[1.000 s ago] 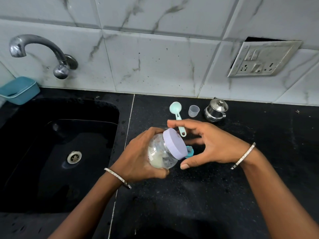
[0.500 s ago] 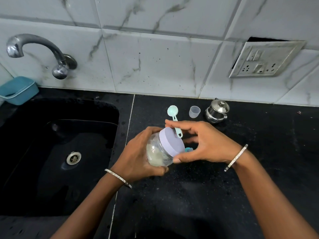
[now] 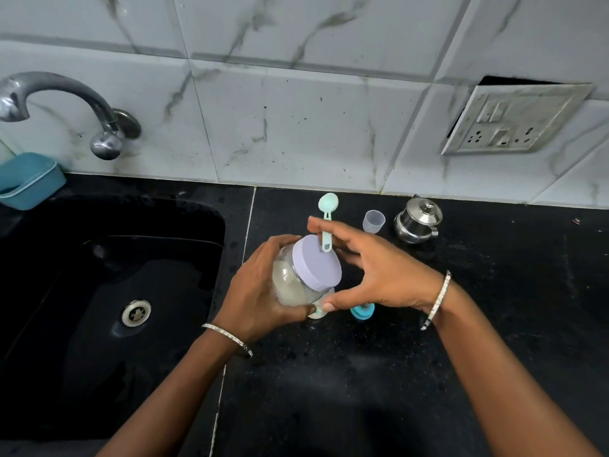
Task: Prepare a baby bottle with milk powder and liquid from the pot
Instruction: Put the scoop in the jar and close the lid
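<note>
Clear jar (image 3: 290, 282), lilac lid (image 3: 314, 262) fitted, white powder inside, held tilted in the left hand (image 3: 260, 291). Mint scoop (image 3: 328, 206) lies flat behind it. Clear cup (image 3: 373, 221) and lidded steel pot (image 3: 417, 221) stand upright near the wall. Teal piece (image 3: 362, 312) mostly hidden.
</note>
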A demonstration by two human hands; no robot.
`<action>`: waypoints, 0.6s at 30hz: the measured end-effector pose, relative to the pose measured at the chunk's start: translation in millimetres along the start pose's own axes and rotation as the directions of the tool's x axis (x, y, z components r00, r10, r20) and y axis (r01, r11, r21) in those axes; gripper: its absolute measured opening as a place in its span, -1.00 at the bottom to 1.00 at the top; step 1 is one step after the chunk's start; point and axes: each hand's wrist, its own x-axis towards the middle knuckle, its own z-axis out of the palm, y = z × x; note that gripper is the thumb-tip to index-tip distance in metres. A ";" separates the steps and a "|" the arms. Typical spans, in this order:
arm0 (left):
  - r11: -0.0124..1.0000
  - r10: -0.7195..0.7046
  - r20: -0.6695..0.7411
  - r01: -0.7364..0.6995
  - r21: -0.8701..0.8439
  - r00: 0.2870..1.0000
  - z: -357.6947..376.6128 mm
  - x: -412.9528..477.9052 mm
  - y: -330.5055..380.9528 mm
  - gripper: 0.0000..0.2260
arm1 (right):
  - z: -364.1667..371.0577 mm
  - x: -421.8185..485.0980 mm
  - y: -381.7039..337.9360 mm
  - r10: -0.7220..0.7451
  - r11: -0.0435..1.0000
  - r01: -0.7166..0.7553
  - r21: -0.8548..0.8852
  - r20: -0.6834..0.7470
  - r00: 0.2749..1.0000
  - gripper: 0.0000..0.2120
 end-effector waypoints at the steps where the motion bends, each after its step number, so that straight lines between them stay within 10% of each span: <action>1: 1.000 0.001 -0.007 -0.001 -0.002 1.000 0.6 3.0 -1.3 -0.18 | -1.3 4.6 1.0 0.006 1.000 -0.006 0.009 -0.042 0.999 -0.08; 4: 1.000 -0.019 -0.077 0.018 -0.014 0.997 3.5 16.8 -4.3 -0.19 | 1.4 24.4 -10.1 0.120 0.982 -0.166 -0.095 -0.369 0.922 -0.42; 9: 0.999 -0.033 -0.173 0.037 0.020 0.984 12.9 48.3 -17.1 -0.16 | 11.6 57.3 -10.1 0.204 0.895 -0.405 -0.187 -0.637 0.743 -0.06; 18: 0.981 -0.148 -0.098 0.134 -0.138 0.984 22.3 90.2 -60.9 -0.18 | -27.4 99.3 26.9 0.130 0.977 -0.144 -0.158 -0.094 0.987 0.16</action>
